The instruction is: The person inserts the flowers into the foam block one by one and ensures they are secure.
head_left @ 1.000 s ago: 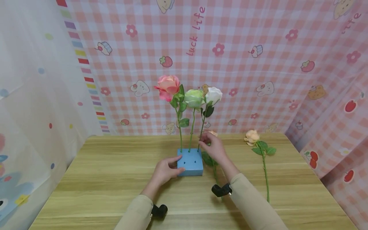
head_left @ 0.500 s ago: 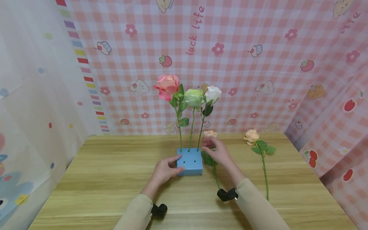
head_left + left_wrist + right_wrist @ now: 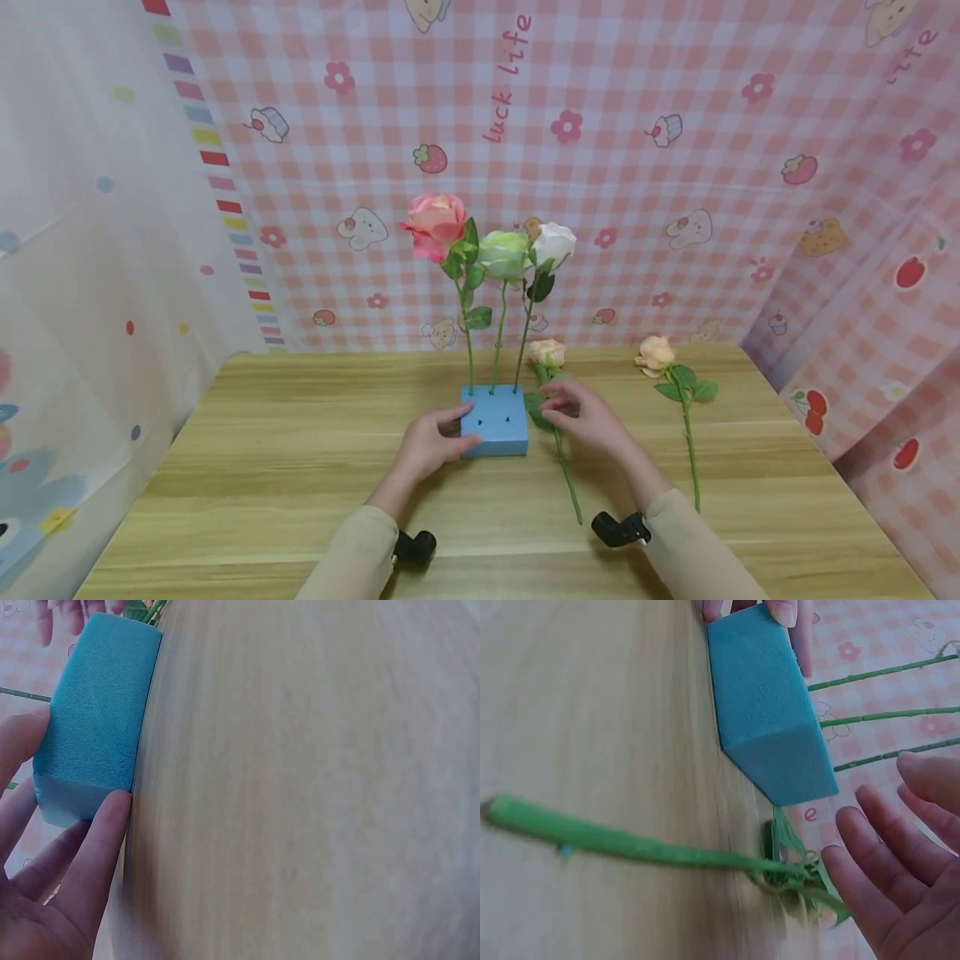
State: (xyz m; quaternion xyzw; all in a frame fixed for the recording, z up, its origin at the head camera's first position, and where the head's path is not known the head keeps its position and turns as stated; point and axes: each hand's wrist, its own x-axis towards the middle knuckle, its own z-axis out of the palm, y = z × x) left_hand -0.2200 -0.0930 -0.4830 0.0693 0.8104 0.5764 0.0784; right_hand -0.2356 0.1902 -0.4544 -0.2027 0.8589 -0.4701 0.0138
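My left hand (image 3: 433, 442) holds the blue foam block (image 3: 506, 446) by its left side, thumb at the front and fingers at the side and top. Stuck upright along the block's back row are a pink rose (image 3: 437, 225), a light green rose (image 3: 504, 254) and a white rose (image 3: 555, 244). In the right wrist view my right hand (image 3: 907, 862) has its fingers spread and nothing between them. It hovers over the stem and leaves of a peach rose (image 3: 547, 352) lying just right of the block. Whether it touches that rose I cannot tell.
A second peach rose (image 3: 657, 354) lies farther right on the wooden table (image 3: 300, 467). Two small holes show in the block's top, toward the front. A pink checked cloth (image 3: 637, 183) hangs behind the table.
My right hand has let go of the white rose's stem and moved right and toward me, over the nearer peach rose. My left hand stays on the block.
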